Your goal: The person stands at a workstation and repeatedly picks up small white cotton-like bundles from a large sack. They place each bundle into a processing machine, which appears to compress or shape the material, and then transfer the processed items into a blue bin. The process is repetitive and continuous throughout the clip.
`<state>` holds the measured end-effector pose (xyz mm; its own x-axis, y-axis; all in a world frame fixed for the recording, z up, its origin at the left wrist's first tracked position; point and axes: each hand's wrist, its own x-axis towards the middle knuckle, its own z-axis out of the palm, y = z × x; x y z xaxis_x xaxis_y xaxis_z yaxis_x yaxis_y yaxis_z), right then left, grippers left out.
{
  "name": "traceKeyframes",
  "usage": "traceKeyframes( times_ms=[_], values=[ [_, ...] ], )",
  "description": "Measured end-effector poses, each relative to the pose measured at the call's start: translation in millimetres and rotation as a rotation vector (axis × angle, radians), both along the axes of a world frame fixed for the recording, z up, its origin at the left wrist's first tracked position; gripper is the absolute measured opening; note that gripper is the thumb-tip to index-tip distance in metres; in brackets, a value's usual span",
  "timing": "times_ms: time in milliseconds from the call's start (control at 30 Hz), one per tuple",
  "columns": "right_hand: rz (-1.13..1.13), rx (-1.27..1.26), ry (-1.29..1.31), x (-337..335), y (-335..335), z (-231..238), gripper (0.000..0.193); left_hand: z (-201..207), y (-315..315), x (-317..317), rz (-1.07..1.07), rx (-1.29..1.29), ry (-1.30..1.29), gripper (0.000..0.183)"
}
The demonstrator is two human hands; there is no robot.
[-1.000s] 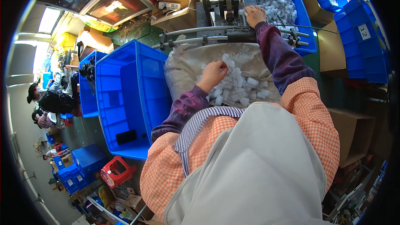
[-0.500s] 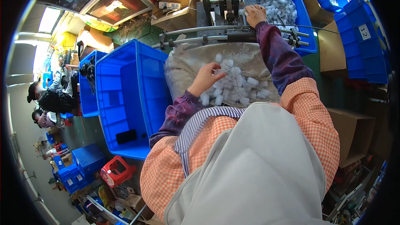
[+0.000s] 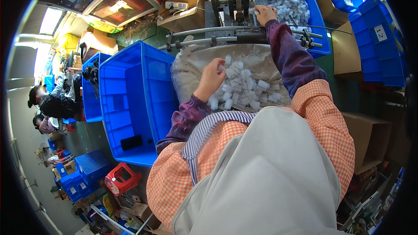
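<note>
Small white-bristled brushes with thin wire stems [image 3: 246, 88] lie heaped on a beige cloth [image 3: 191, 67] in front of me. Above the left side of this heap is my left hand [image 3: 210, 80], its fingers curled in; a pale bit shows at the fingertips, too small to name. My right hand [image 3: 266, 15] reaches far forward to the bench machine [image 3: 238, 8] with dark upright wheels. Its fingers are closed round a small white brush [image 3: 252, 11] beside the wheels, mostly covered by the hand.
A blue bin [image 3: 317, 21] full of similar brushes stands beyond my right hand. Metal rods [image 3: 196, 32] cross between machine and cloth. On the left is a large blue crate [image 3: 126, 104] with a dark flat object inside. A red stool [image 3: 123, 178] and cardboard box [image 3: 365, 141] stand nearby.
My left hand has drawn slightly left and up, and its spread fingers have curled closed. My right hand has stayed at the machine, shifting only slightly.
</note>
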<state>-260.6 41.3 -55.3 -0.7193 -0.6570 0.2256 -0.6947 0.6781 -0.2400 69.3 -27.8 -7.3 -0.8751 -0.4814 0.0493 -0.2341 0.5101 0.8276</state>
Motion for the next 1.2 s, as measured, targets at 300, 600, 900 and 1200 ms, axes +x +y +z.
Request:
traceKeyframes(
  times_ms=[300,600,900,1200],
  values=[
    [-0.173,0.129,0.018,21.5,15.1,20.5,0.033,-10.3,-10.5,8.4,0.020,-0.168,-0.006,0.027],
    [-0.119,0.041,0.083,41.4,-16.1,-1.3,0.032,41.1,-6.3,0.5,0.090,-0.181,0.043,0.026],
    [-0.094,0.033,0.133,53.1,-26.8,2.1,0.028,42.6,-11.6,2.0,0.065,-0.142,0.053,0.018],
    [-0.095,0.031,-0.095,-5.7,19.2,-0.8,0.024,33.9,-12.6,-10.7,0.067,0.147,0.136,0.019]
  ],
)
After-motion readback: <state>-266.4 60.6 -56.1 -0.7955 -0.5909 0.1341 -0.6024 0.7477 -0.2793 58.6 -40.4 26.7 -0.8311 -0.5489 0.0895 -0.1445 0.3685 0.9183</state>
